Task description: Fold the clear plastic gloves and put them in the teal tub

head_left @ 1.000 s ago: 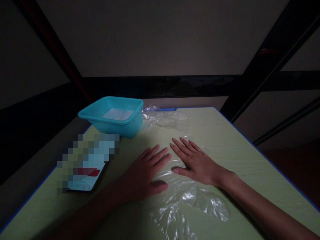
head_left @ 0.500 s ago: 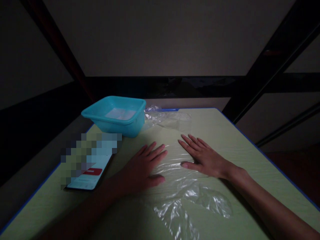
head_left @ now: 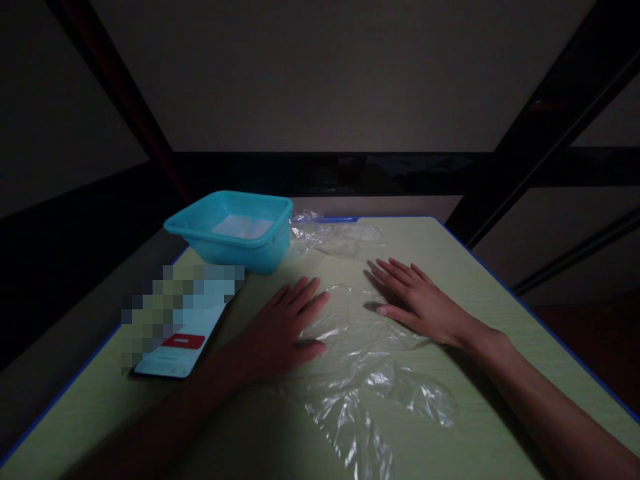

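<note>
— So, what surface does the head view show?
— A pale green table (head_left: 505, 313) with a blue edge, in a dim room. Dark beams (head_left: 550, 100) cross a plain wall.
— And the hands?
— The left hand (head_left: 277, 330) and right hand (head_left: 425, 303) lie palm down, fingers stretched flat and gripping nothing, on a clear plastic sheet (head_left: 365, 380) spread mid-table. A teal basin (head_left: 235, 233) stands far left.
— Any writing?
— A phone (head_left: 175, 353) beside the left hand shows a red bar. Its text is unreadable.

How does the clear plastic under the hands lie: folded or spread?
Spread: the clear plastic lies flat, though wrinkled, across the table.
</note>
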Demonstrator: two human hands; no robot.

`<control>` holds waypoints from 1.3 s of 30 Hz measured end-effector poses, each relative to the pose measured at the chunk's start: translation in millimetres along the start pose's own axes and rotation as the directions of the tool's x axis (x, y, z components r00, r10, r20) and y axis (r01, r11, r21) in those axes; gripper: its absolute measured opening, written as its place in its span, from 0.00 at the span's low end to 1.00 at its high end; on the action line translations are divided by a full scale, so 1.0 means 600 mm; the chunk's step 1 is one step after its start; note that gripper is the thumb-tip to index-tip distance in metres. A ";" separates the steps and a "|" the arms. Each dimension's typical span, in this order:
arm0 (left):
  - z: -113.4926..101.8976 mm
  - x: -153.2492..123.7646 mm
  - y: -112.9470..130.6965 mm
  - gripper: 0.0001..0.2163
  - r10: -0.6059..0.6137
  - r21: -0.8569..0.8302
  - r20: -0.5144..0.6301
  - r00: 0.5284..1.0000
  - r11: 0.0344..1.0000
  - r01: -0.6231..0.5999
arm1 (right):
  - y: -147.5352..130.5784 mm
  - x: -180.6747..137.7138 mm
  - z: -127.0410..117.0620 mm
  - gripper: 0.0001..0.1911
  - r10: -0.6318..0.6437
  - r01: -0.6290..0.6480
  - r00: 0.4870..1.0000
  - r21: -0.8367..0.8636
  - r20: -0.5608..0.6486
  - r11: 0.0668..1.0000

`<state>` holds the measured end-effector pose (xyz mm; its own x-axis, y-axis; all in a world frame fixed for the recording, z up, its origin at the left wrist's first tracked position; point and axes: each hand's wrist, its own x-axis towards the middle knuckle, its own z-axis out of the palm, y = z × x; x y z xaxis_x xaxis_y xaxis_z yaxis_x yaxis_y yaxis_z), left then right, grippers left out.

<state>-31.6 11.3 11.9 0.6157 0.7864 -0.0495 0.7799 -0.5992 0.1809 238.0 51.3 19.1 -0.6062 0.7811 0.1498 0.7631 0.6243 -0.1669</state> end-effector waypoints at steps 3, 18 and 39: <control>-0.001 -0.003 0.006 0.26 0.058 -0.012 -0.155 0.986 0.998 -0.060 | -0.038 -0.003 -0.023 0.19 -0.186 0.197 0.980 0.171 -0.076 0.965; -0.010 -0.003 0.029 0.09 0.266 -0.230 -0.206 0.942 0.922 -0.311 | -0.131 -0.019 0.007 0.13 -0.391 0.302 0.913 0.444 0.121 0.843; -0.015 -0.024 0.012 0.19 0.108 -0.740 -0.027 0.994 0.666 -0.093 | -0.131 -0.037 -0.041 0.04 -0.341 0.034 0.927 0.873 0.154 0.486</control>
<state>-35.6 -2.9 22.9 0.6933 0.7206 -0.0026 0.3785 -0.3611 0.8523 197.0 -15.5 53.1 -0.8568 0.5136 0.0459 0.1550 0.3413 -0.9271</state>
